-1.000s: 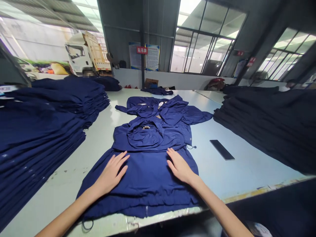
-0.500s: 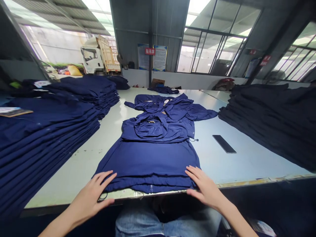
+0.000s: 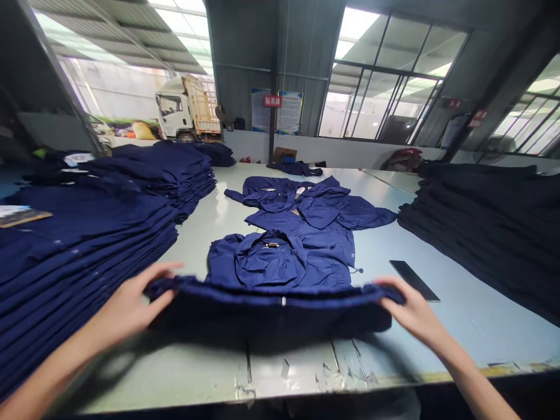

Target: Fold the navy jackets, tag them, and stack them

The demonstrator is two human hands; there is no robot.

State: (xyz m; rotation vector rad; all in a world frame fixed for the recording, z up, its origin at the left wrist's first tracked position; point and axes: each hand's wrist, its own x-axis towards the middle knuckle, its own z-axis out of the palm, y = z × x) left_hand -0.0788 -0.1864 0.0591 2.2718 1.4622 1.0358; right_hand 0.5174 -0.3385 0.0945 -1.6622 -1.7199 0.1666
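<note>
The person's left hand [image 3: 125, 306] and right hand [image 3: 409, 306] are raised just above the near edge of a pale work table [image 3: 196, 367], which is patched with strips of tape [image 3: 291, 373]. Each hand pinches one end of the hem of a navy jacket [image 3: 271, 309], fingers pressed together on the gathered cloth. The two hands are well apart, with the hem pulled straight between them and a small metal zip end [image 3: 283, 301] at its middle. The jacket's hood and upper body [image 3: 275, 262] appear to lie folded just beyond the hem, at the middle of the table. Two stacks of folded navy garments run along the left edge, a near one [image 3: 87, 245] and a far one [image 3: 175, 169], and a card [image 3: 24, 216] lies on the near stack. One large dark stack [image 3: 481, 233] sits along the right edge, and a flat black slab [image 3: 413, 280] lies on the table just beside the right hand. Further along the table are more spread navy cloth [image 3: 297, 201], possibly one jacket or two, and one small navy bundle [image 3: 295, 169] near the far edge. Past that edge stands one cardboard box [image 3: 284, 154], below a red sign [image 3: 272, 101].
</note>
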